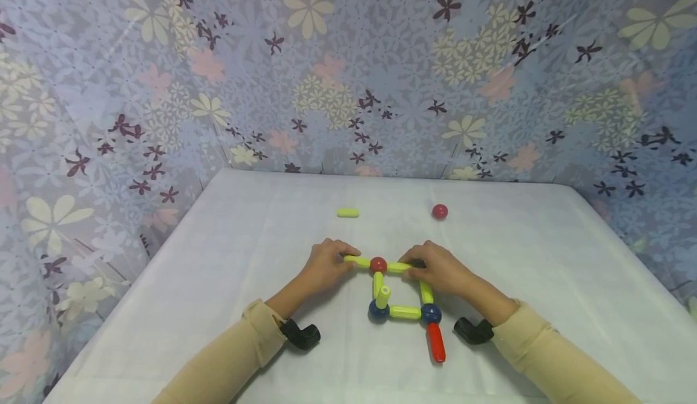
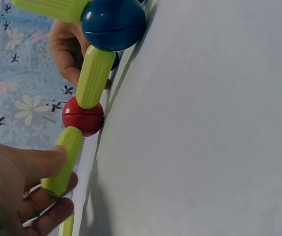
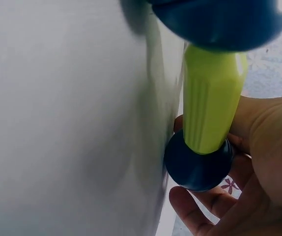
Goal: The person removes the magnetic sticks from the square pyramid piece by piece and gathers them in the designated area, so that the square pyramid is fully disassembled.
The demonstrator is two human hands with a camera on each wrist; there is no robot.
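Note:
A toy frame of balls and yellow-green rods lies on the table, shaped as a square. My left hand pinches a yellow-green rod between thumb and fingers; it sticks out leftward from the red ball at the far left corner. Around the dark blue ball at the far right corner curl the fingers of my right hand, partly covering it in the head view. The near corners are blue balls, the left one bearing a raised rod. From the right one a red rod points towards me.
Beyond the hands, a loose yellow-green rod and a loose red ball lie on the white-covered table. A flowered cloth hangs behind. Black wrist devices sit at both sleeves.

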